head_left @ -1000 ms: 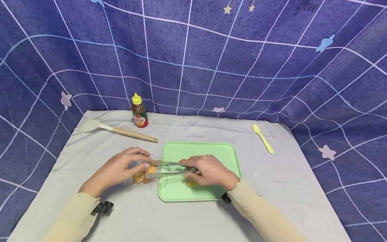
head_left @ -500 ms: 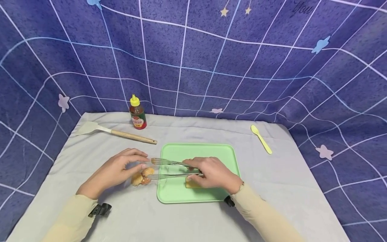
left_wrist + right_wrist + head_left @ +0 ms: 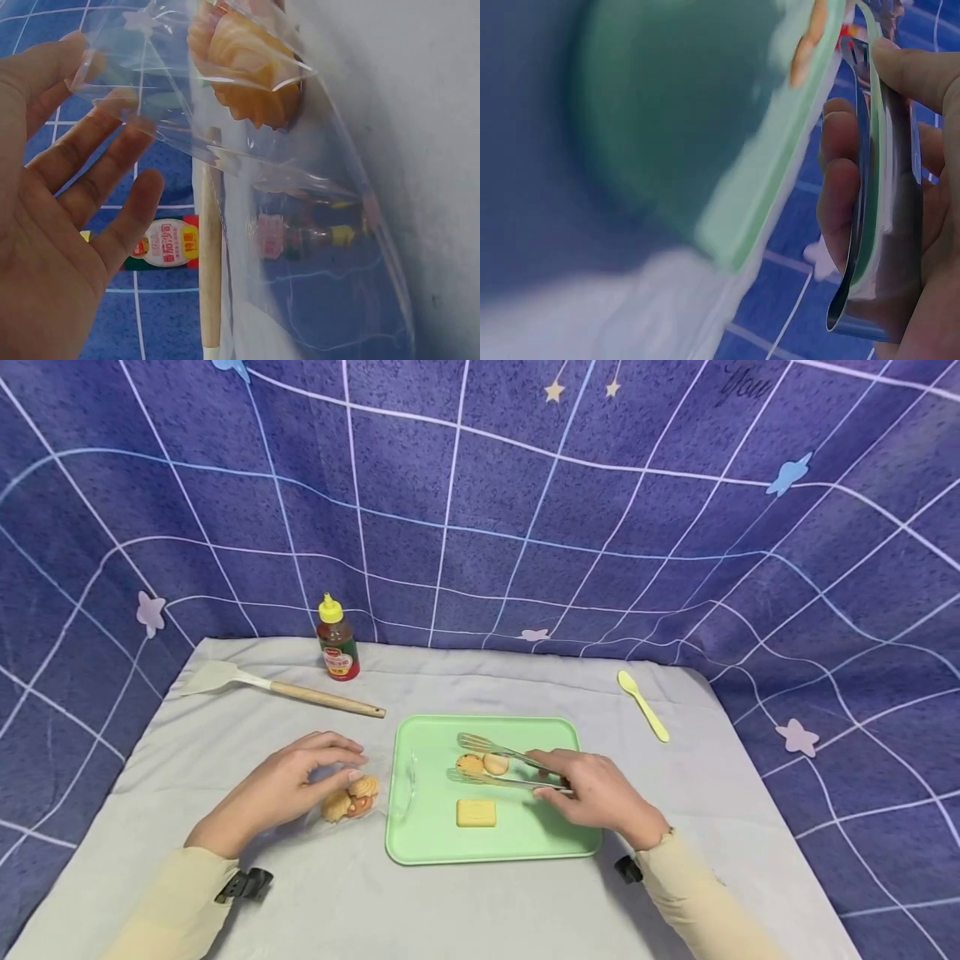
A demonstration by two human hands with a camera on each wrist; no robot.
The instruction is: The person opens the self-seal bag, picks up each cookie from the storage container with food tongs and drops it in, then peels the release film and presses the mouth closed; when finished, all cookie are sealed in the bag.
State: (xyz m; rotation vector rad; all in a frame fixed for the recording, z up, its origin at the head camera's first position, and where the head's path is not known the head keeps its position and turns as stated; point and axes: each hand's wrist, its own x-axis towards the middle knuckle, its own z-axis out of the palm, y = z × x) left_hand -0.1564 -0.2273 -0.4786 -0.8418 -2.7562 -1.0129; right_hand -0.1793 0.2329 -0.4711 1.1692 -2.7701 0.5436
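Tongs in right fingers, over tray

A spatula with a whitish head and a wooden handle lies at the left of the pale cloth. Just behind its handle, a sauce bottle with a yellow nozzle stands upright; the left wrist view shows red characters on its label. Well apart at the right lies a yellow spoon, bowl end farther back. Behind rises a blue backdrop with wavy grid lines and printed stars.
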